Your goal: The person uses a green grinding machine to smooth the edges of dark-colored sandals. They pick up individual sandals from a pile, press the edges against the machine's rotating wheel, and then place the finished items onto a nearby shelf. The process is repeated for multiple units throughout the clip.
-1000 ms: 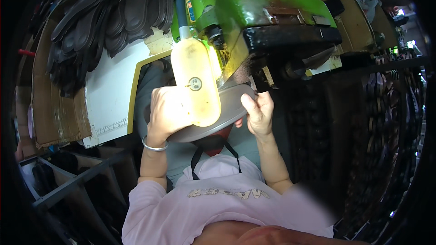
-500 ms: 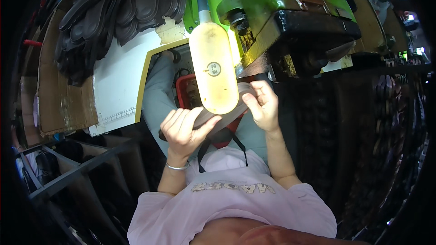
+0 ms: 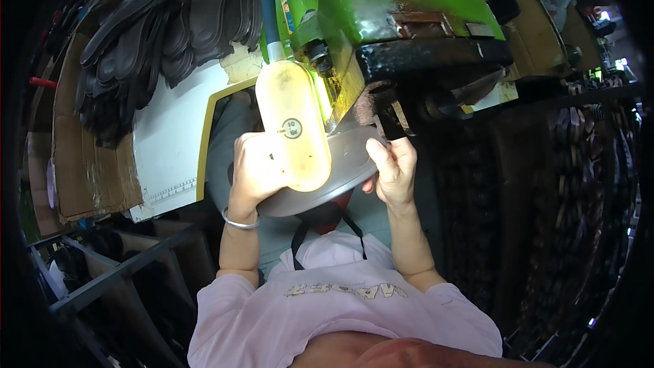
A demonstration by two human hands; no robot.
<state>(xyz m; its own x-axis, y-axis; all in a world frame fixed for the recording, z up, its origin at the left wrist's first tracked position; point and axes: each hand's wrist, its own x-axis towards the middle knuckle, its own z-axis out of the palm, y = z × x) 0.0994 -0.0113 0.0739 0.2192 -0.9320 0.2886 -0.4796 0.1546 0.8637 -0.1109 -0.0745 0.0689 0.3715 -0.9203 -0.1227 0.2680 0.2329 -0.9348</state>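
Note:
A grey shoe sole (image 3: 351, 157) lies nearly flat between my two hands, under the head of a green machine (image 3: 381, 13). My left hand (image 3: 253, 172) grips its left end; the yellow lamp (image 3: 293, 126) hides part of those fingers. At the other end my right hand (image 3: 395, 172) is closed on the edge, thumb on top and fingers curled beneath. The sole's far edge reaches up to the machine's lower metal parts (image 3: 368, 105); whether it touches them I cannot tell.
Several dark soles (image 3: 129, 48) hang over a cardboard box (image 3: 99, 163) at the left, beside a white table (image 3: 170, 157) with a yellow edge. A metal rack (image 3: 129, 259) stands at lower left. Shelves of dark footwear parts (image 3: 579, 184) run along the right.
The sole has turned from tilted on edge to nearly flat, and moved in against the machine's underside. My left hand has shifted left and up. The whole view has swung slightly.

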